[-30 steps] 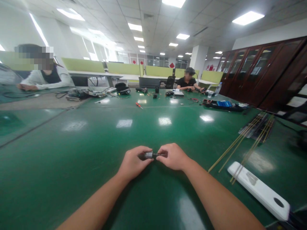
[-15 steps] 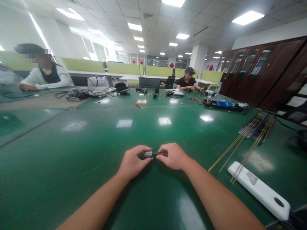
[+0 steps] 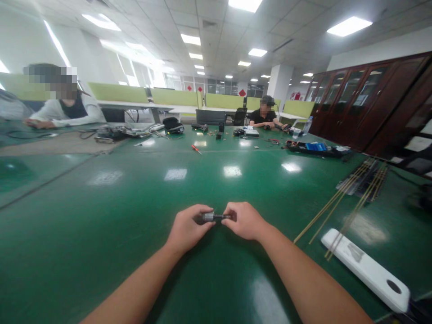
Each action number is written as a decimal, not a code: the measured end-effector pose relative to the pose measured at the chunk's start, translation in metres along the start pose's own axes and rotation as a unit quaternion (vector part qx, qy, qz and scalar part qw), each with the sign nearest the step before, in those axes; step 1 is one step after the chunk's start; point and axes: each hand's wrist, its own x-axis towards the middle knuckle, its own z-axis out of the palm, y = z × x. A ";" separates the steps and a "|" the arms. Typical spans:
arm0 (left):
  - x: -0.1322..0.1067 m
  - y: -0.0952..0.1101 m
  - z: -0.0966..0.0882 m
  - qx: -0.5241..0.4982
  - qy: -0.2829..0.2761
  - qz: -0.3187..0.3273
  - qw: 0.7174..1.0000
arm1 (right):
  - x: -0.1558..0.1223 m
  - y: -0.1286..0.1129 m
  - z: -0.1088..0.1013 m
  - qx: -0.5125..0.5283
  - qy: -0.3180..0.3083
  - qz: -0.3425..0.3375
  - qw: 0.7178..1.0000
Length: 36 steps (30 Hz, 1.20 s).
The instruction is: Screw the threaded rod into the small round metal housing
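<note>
the left hand is closed around a small silver cylinder at the lower centre of the frame, thumb below and fingers above. just right of it, the right hand pinches the far end of a thin dark shaft that lies in line with the cylinder. the two hands are near each other, with a short stretch of shaft bare between them. whether the piece touches the glossy green table cannot be told.

the cylinder looks like metal: probably light, stiff, and a little slippery on its smooth round side, so a full thumb-and-finger grip around its barrel should suit it. the shaft seems rigid too, but slim; a fingertip pinch near its end is likely enough, and sideways bending is best avoided.

a long white plastic case lies lower right under thin yellow rods; an orange-handled screwdriver lies above centre.
</note>
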 end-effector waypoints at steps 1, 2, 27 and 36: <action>0.000 0.000 0.000 -0.001 0.001 0.000 1.000 | 0.000 0.000 0.000 0.001 0.000 0.001 1.000; 0.000 0.000 0.000 -0.002 0.003 0.001 1.000 | 0.000 -0.001 0.000 0.002 0.000 0.002 1.000; 0.001 -0.002 0.000 -0.008 0.024 0.023 0.999 | 0.001 0.000 -0.003 0.008 -0.013 0.031 0.999; 0.001 0.000 0.000 -0.016 0.030 0.017 0.999 | 0.001 0.000 -0.003 0.008 -0.010 0.029 0.999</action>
